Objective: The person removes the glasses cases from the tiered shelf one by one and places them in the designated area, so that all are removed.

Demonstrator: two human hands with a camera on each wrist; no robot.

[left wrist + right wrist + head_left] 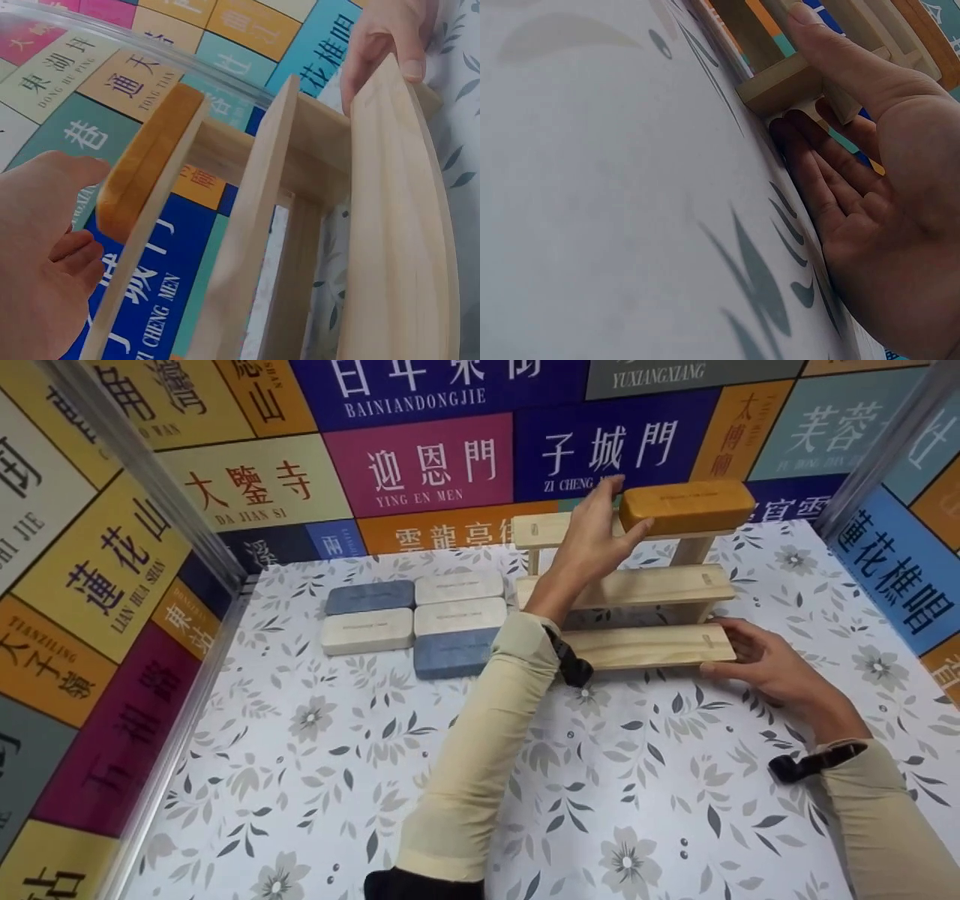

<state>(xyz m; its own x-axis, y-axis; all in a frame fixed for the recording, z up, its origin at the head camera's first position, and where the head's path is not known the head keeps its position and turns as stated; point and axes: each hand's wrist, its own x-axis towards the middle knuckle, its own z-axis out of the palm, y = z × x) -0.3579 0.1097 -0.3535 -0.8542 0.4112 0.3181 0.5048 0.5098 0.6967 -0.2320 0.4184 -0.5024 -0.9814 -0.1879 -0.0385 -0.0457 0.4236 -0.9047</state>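
Note:
An orange rounded oblong block [686, 507] with small print on top lies on the top board of a three-tier wooden rack [645, 649]. My left hand [600, 531] is at the block's left end, thumb by its front face and fingers extended toward the back. From the left wrist view, the left fingertips are right at the block's end [154, 161]. My right hand [776, 667] holds the right end of the rack's lowest board, thumb at the front and fingers behind. Part of those fingers is hidden by the rack in the head view.
Left of the rack, several similar blocks lie grouped together, among them a blue block [454, 652] and a white block [367, 631]. A floral cloth [360, 780] covers the table. Panels with printed characters [427, 465] stand behind and at both sides.

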